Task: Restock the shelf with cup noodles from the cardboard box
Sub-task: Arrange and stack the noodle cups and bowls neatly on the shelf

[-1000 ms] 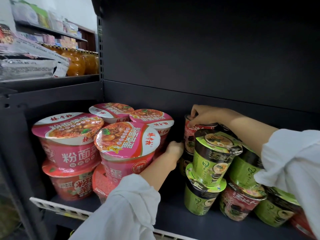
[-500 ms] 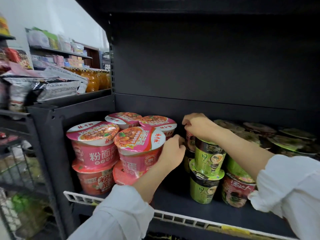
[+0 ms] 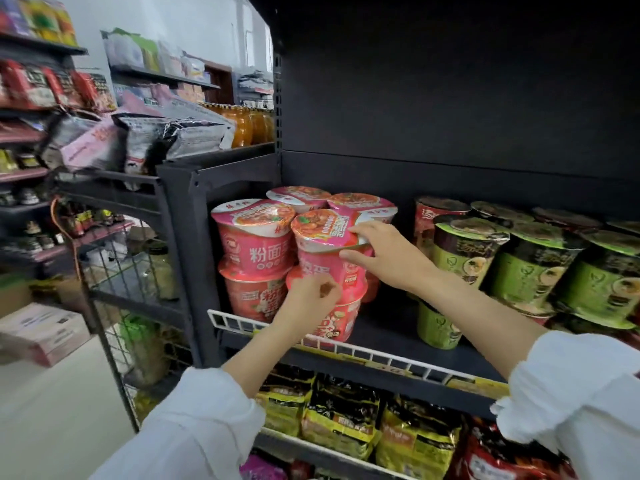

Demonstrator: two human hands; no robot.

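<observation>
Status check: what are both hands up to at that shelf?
Right hand grips top pink bowl. Left hand holds the bowl under it. Nothing in the way.

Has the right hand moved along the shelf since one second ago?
Yes. The right hand left the red and green cups and went left, across the gap, to the pink bowl, whose rim it now holds.

The dark shelf (image 3: 398,336), fronted by a white wire rail (image 3: 363,353), is loaded with stacked pink noodle bowls (image 3: 256,251) at its left end, green noodle cups (image 3: 530,271) being stacked to their right.
</observation>
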